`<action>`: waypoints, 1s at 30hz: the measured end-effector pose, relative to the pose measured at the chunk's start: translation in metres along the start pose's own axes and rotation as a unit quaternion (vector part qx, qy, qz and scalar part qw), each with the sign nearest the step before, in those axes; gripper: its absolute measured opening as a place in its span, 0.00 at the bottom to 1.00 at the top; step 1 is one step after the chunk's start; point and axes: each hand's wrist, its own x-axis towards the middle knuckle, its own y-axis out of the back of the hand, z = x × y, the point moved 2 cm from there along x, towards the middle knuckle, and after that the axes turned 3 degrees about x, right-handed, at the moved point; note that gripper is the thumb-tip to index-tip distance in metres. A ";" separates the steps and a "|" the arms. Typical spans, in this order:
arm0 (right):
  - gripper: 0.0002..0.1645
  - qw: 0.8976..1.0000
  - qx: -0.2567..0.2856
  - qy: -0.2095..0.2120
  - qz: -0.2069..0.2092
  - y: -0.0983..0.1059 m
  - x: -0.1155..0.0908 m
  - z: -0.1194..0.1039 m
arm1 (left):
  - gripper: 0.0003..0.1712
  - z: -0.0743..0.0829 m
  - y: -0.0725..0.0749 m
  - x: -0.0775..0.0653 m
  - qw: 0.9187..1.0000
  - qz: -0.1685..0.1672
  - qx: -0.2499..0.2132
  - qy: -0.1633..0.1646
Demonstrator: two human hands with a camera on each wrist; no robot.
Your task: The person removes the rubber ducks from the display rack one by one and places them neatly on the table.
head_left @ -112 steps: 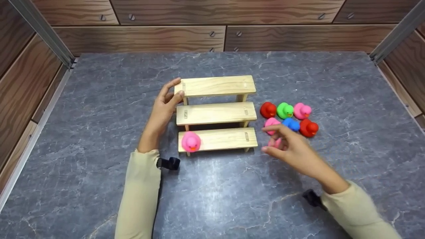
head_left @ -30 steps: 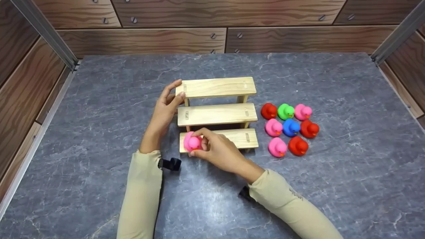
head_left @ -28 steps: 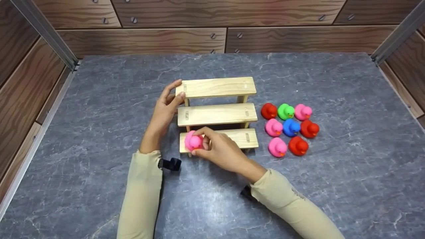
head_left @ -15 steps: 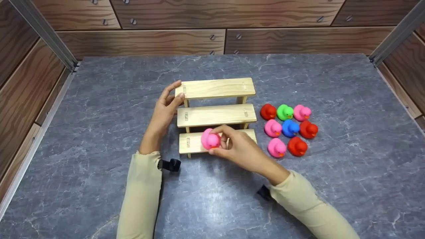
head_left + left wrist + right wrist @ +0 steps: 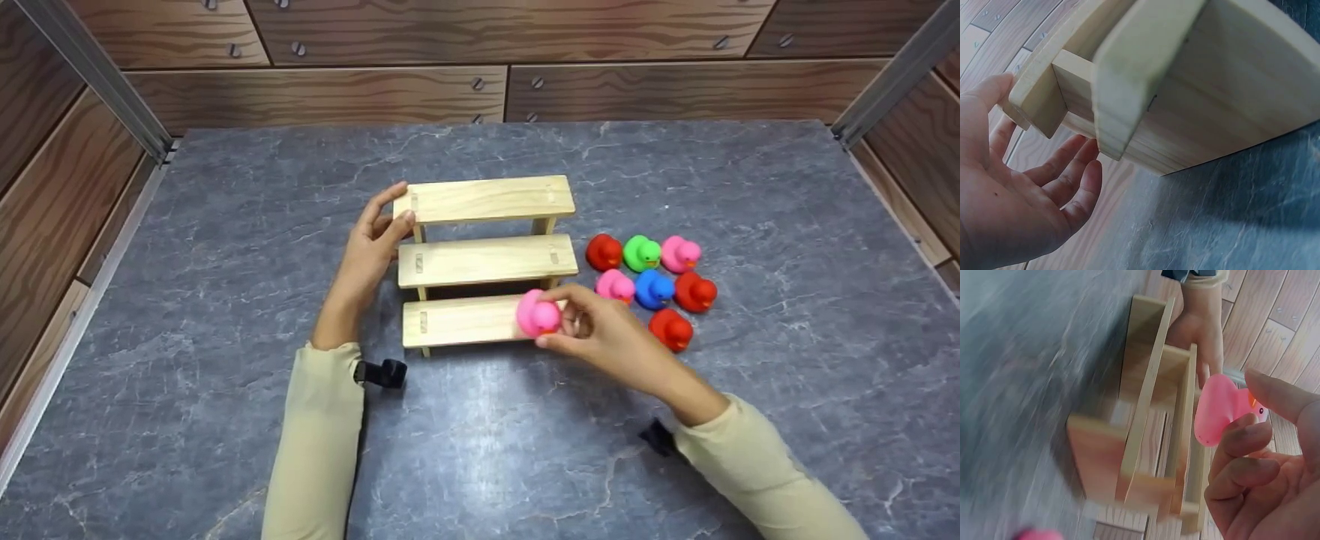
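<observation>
My left hand point(image 5: 366, 251) holds the left end of the top step of a three-tier wooden display stand point(image 5: 487, 260), thumb on the board and fingers around its edge. In the left wrist view the fingers point(image 5: 1075, 169) lie against the stand's side. Between thumb and fingers my right hand point(image 5: 611, 341) pinches a pink rubber duck point(image 5: 537, 315) over the right part of the bottom step. The right wrist view shows this duck point(image 5: 1220, 410) in the fingertips, with the stand point(image 5: 1145, 410) behind it.
Right of the stand, several rubber ducks sit grouped on the grey marbled table point(image 5: 225, 300): red point(image 5: 604, 253), green point(image 5: 643, 253), blue point(image 5: 654, 289) and pink point(image 5: 681, 254) among them. The right hand covers part of the group. Wood-patterned panels point(image 5: 322, 94) edge the table.
My right hand came from the duck group, took the pink duck at the bottom step's left end and carried it rightward along that step. The left hand stayed on the stand.
</observation>
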 end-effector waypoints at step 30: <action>0.20 0.996 -0.033 -0.040 0.073 0.084 -0.062 0.067 | 0.29 0.000 0.000 -0.001 1.000 -0.005 0.004 -0.005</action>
